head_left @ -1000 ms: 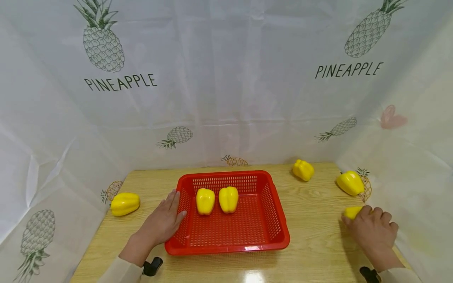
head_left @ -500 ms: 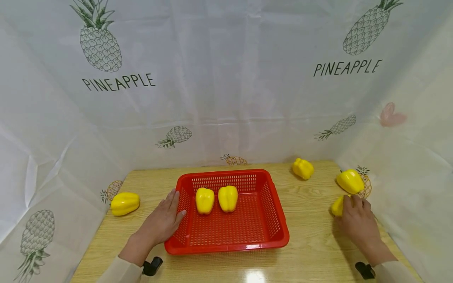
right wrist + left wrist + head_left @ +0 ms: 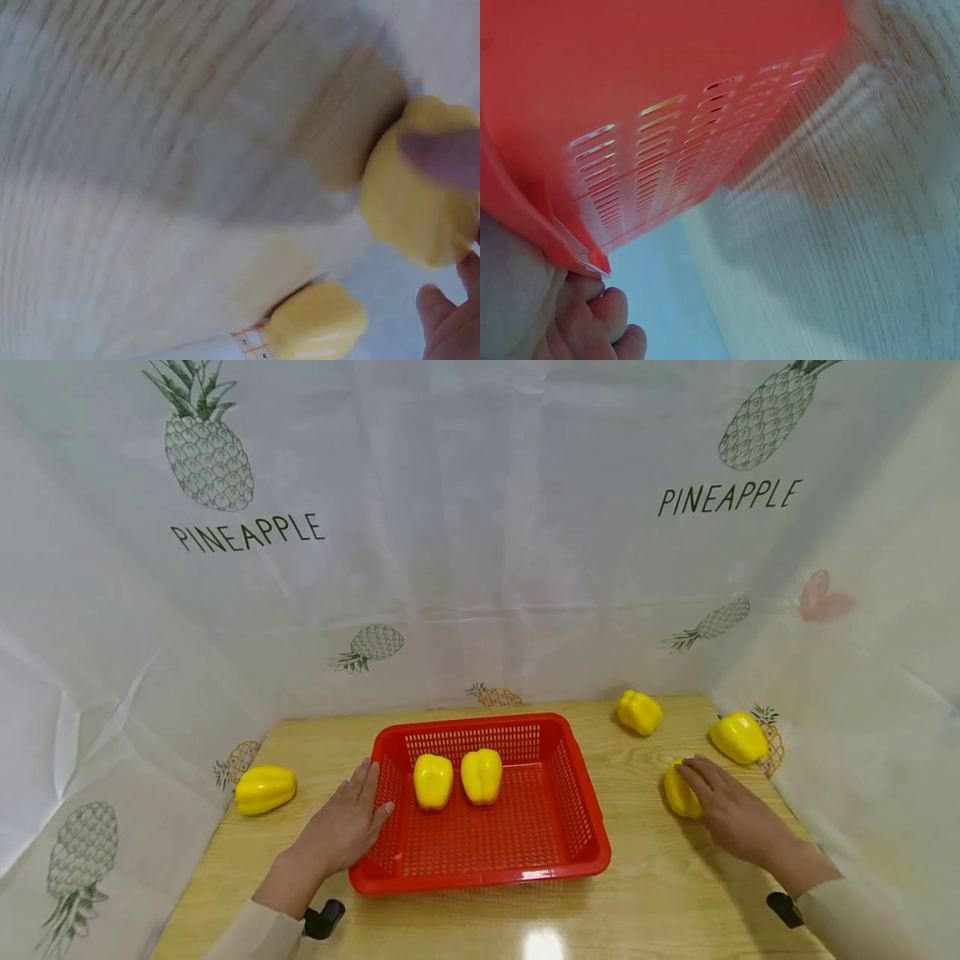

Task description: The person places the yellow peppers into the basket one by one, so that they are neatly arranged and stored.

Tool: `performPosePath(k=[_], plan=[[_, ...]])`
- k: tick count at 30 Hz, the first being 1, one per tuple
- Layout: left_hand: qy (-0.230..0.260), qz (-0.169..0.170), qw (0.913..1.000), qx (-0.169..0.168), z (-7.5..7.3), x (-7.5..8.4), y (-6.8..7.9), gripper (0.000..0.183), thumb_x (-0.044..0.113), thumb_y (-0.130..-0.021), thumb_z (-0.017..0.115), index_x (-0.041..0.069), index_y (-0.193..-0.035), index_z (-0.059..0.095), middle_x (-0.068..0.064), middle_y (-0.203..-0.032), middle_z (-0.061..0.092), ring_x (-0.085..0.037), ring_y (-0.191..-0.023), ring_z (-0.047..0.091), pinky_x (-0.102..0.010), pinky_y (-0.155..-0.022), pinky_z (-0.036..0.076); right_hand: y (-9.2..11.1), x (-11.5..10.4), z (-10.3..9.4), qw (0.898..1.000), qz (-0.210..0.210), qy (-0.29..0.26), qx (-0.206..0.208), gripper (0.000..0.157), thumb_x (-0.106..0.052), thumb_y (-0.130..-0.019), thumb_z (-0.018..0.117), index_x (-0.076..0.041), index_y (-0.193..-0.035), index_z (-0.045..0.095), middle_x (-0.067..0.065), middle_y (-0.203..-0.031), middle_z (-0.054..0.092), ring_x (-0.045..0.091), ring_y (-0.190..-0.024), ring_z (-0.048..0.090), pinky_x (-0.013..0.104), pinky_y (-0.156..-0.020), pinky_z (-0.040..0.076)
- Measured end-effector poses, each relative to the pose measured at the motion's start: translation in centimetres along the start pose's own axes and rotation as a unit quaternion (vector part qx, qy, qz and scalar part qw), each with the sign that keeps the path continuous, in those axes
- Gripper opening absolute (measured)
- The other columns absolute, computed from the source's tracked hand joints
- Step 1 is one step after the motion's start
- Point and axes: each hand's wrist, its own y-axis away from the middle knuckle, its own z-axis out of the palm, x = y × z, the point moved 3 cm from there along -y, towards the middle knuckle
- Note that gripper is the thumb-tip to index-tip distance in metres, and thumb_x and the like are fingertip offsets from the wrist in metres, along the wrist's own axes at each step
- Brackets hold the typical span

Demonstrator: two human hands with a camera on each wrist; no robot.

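Note:
My right hand holds a yellow bell pepper at the right of the table, between thumb and fingers. In the right wrist view, the thumb lies across this pepper, with other fingers at its far side. My left hand rests with straight fingers along the left rim of a red plastic basket, its thumb over the edge. Two yellow bell peppers, one on the left and one on the right, sit inside the basket toward the back. The left wrist view shows the basket's slotted outer wall.
Another bell pepper lies at the table's left edge. At the back right are two more, one near the rear edge and one by the right-hand curtain. White pineapple-print sheeting walls in the wooden table.
My right hand has moved left with the bell pepper, away from the right table edge and nearer the basket. The left hand stays on the basket's rim. The head view has shifted slightly.

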Motion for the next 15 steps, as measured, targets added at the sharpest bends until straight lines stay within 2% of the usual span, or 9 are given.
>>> performPosePath(k=[4, 6, 9, 12, 15], plan=[[-0.001, 0.001, 1.0000, 0.006, -0.1, 0.0, -0.1, 0.076, 0.033, -0.112, 0.052, -0.012, -0.163, 0.019, -0.033, -0.171, 0.019, -0.051, -0.155, 0.030, -0.064, -0.125, 0.030, -0.6, 0.3, -0.9, 0.999, 0.036, 0.010, -0.002, 0.111, -0.026, -0.061, 0.103, 0.008, -0.148, 0.043, 0.032, -0.142, 0.050, 0.052, -0.129, 0.049, 0.066, -0.101, 0.049], [0.000, -0.003, 1.0000, 0.004, 0.0, -0.1, -0.2, 0.077, 0.034, -0.112, 0.052, -0.011, -0.163, 0.018, -0.033, -0.171, 0.019, -0.050, -0.156, 0.029, -0.064, -0.125, 0.029, -1.1, 0.3, -1.4, 0.997, 0.068, 0.021, -0.006, 0.114, -0.038, -0.061, 0.103, 0.010, -0.145, 0.043, 0.034, -0.138, 0.051, 0.054, -0.122, 0.051, 0.068, -0.093, 0.052], [-0.003, -0.001, 1.0000, 0.003, 0.1, -0.1, -0.2, 0.076, 0.034, -0.112, 0.051, -0.012, -0.163, 0.018, -0.033, -0.171, 0.019, -0.050, -0.155, 0.030, -0.064, -0.124, 0.030, -1.6, 0.2, -1.6, 0.990, 0.131, 0.008, -0.053, 0.117, -0.049, -0.065, 0.099, 0.013, -0.145, 0.039, 0.037, -0.134, 0.051, 0.057, -0.118, 0.053, 0.068, -0.081, 0.057], [-0.004, 0.004, 1.0000, 0.008, 0.0, -0.2, -0.1, 0.076, 0.034, -0.112, 0.051, -0.013, -0.162, 0.019, -0.033, -0.170, 0.020, -0.051, -0.154, 0.032, -0.064, -0.124, 0.032, -2.2, 0.0, -1.2, 0.980, 0.165, -0.009, -0.112, 0.115, -0.051, -0.071, 0.095, 0.014, -0.146, 0.036, 0.040, -0.134, 0.050, 0.060, -0.118, 0.052, 0.067, -0.077, 0.059], [-0.002, 0.008, 0.9999, 0.011, 0.0, -0.2, -0.1, 0.075, 0.033, -0.112, 0.051, -0.013, -0.162, 0.020, -0.034, -0.170, 0.021, -0.051, -0.154, 0.032, -0.065, -0.123, 0.032, -2.6, -0.2, -0.8, 0.975, 0.163, -0.009, -0.149, 0.110, -0.045, -0.075, 0.094, 0.016, -0.147, 0.037, 0.040, -0.134, 0.052, 0.061, -0.120, 0.051, 0.066, -0.083, 0.058]])
